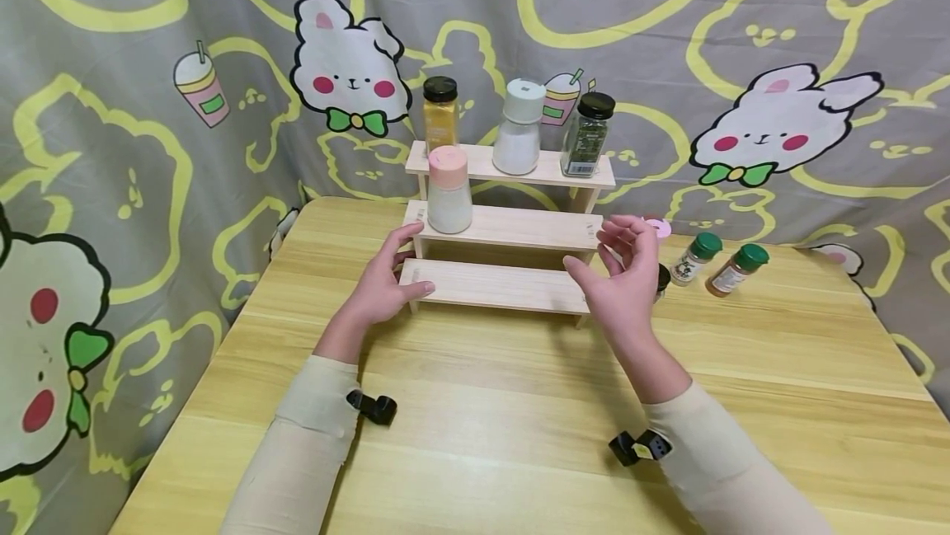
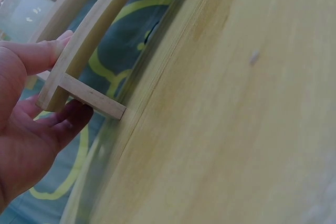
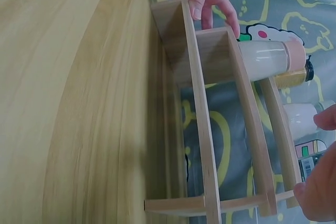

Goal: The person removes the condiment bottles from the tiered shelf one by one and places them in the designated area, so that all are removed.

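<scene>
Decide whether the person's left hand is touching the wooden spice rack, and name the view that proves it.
Touching. In the left wrist view, the left hand holds the end of the wooden rack: the thumb lies on its upper side and the fingers curl beneath the crosspiece.

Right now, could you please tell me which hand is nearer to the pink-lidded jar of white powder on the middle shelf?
Left. The left hand holds the wooden stepped rack's left end, just below the pink-lidded jar; the right hand hovers open at the rack's right end.
</scene>
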`<action>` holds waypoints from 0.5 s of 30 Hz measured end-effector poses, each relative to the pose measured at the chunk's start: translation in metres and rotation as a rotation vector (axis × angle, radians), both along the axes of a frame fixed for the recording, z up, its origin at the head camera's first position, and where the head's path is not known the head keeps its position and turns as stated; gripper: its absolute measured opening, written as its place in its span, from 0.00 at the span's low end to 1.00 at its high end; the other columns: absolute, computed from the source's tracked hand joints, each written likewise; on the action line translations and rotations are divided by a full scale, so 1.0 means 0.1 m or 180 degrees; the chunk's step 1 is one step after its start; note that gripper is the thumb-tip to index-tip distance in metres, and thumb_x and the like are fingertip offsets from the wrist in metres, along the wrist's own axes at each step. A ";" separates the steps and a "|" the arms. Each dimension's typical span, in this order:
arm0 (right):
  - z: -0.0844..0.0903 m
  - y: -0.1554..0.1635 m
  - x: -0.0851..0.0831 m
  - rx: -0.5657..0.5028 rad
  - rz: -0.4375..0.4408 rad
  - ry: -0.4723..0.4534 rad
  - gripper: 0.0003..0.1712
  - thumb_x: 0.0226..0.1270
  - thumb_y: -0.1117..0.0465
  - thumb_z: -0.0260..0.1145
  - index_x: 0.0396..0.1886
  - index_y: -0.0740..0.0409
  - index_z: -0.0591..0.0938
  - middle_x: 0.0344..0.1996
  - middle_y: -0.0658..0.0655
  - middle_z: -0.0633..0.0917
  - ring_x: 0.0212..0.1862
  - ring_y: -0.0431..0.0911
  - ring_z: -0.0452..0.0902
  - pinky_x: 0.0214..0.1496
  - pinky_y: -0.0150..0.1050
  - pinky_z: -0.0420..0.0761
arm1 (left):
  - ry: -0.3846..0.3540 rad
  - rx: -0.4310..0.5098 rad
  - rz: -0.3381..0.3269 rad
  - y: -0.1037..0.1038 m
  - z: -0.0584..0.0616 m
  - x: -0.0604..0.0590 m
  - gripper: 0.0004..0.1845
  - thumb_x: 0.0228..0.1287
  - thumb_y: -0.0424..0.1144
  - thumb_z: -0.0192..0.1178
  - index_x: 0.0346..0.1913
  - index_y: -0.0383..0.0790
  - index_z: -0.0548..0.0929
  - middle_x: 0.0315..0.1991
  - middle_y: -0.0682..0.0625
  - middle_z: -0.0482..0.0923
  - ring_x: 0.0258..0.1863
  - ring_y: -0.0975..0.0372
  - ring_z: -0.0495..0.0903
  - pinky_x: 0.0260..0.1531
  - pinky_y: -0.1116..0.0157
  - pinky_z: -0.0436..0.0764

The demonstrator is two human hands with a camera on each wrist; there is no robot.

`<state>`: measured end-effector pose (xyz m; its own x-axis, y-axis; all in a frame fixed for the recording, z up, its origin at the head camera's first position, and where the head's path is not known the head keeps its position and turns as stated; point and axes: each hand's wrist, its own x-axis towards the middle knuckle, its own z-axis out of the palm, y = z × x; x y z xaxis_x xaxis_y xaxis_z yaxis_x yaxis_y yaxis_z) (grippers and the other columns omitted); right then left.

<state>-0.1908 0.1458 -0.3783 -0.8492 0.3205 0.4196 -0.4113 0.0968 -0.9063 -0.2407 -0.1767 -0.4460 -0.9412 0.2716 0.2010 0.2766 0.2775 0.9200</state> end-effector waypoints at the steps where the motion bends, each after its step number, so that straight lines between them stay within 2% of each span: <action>1: 0.00 -0.01 -0.01 -0.0003 0.0010 -0.0006 0.39 0.43 0.81 0.76 0.57 0.60 0.73 0.53 0.65 0.74 0.58 0.60 0.71 0.63 0.50 0.72 | -0.0002 0.0003 -0.0002 0.00 0.00 0.00 0.49 0.55 0.21 0.70 0.75 0.59 0.62 0.74 0.47 0.57 0.66 0.46 0.66 0.58 0.49 0.74; 10: 0.04 -0.13 -0.07 -0.0113 0.0129 -0.0046 0.42 0.43 0.84 0.74 0.60 0.67 0.69 0.54 0.68 0.73 0.58 0.62 0.70 0.64 0.53 0.71 | -0.0018 0.0005 -0.0011 -0.01 0.00 0.00 0.49 0.55 0.21 0.70 0.75 0.59 0.61 0.74 0.46 0.56 0.67 0.45 0.65 0.59 0.49 0.73; 15: 0.17 -0.23 -0.03 -0.0049 0.0191 -0.0049 0.41 0.43 0.85 0.72 0.60 0.74 0.66 0.52 0.69 0.73 0.57 0.67 0.69 0.64 0.57 0.69 | -0.0007 -0.0002 -0.0020 0.00 -0.01 0.00 0.49 0.56 0.22 0.70 0.75 0.60 0.61 0.74 0.46 0.56 0.66 0.45 0.66 0.58 0.48 0.73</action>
<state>-0.1940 0.1228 -0.3614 -0.8734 0.2753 0.4018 -0.4020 0.0583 -0.9138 -0.2404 -0.1771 -0.4465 -0.9399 0.2776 0.1989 0.2764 0.2763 0.9205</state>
